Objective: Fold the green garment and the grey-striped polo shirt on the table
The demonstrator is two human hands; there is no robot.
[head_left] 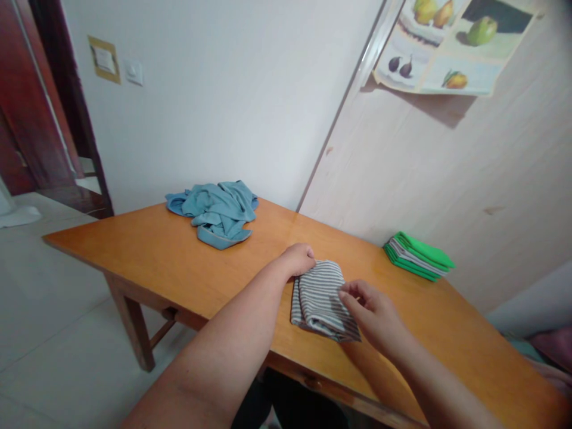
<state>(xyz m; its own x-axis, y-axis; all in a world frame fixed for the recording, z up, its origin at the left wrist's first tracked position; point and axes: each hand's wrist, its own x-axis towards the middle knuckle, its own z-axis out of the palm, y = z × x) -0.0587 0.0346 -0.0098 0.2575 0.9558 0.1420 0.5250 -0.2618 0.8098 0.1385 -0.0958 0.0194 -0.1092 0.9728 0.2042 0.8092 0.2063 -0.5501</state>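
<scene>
A folded grey-and-white striped cloth (319,298) lies on the wooden table (179,262) near its front edge. My left hand (298,259) is closed on the cloth's far left corner, fingers curled under. My right hand (373,313) pinches the cloth's right edge between thumb and fingers. Both forearms reach in from the bottom of the view.
A crumpled blue garment (218,211) lies at the table's far left. A stack of folded green and grey cloths (417,256) sits at the right by the wall. A fruit poster (451,44) hangs above. A tiled floor and a dark door frame are at left.
</scene>
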